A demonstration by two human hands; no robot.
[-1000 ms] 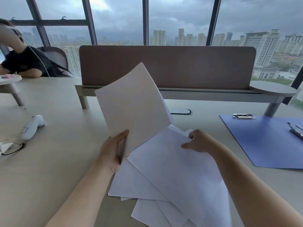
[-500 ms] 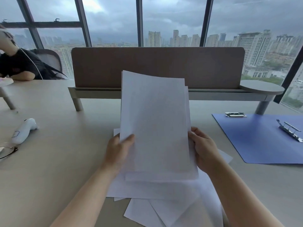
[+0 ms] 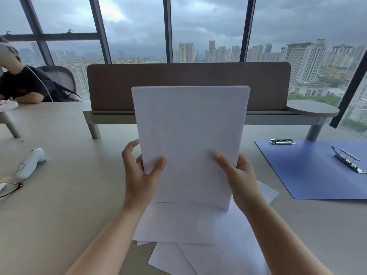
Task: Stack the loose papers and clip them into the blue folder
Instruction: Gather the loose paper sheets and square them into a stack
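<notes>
A squared-up stack of white papers (image 3: 188, 135) stands upright in front of me, its top edges even. My left hand (image 3: 142, 175) grips its lower left side and my right hand (image 3: 238, 175) grips its lower right side. Under my hands, more loose white sheets (image 3: 198, 235) lie fanned out on the desk. The blue folder (image 3: 313, 171) lies open and flat at the right, with a metal clip (image 3: 347, 159) on its right part and a second metal clip (image 3: 283, 141) at its far left corner.
A brown desk divider (image 3: 111, 86) on a raised shelf (image 3: 107, 118) runs across the back. A white handheld device (image 3: 29, 162) and glasses (image 3: 10, 188) lie at the left. Another person (image 3: 21, 84) sits at the far left. Windows are behind.
Both hands raised the held sheets upright and aligned them into an even stack. A second ago only my left hand held tilted sheets while my right was on the loose pile.
</notes>
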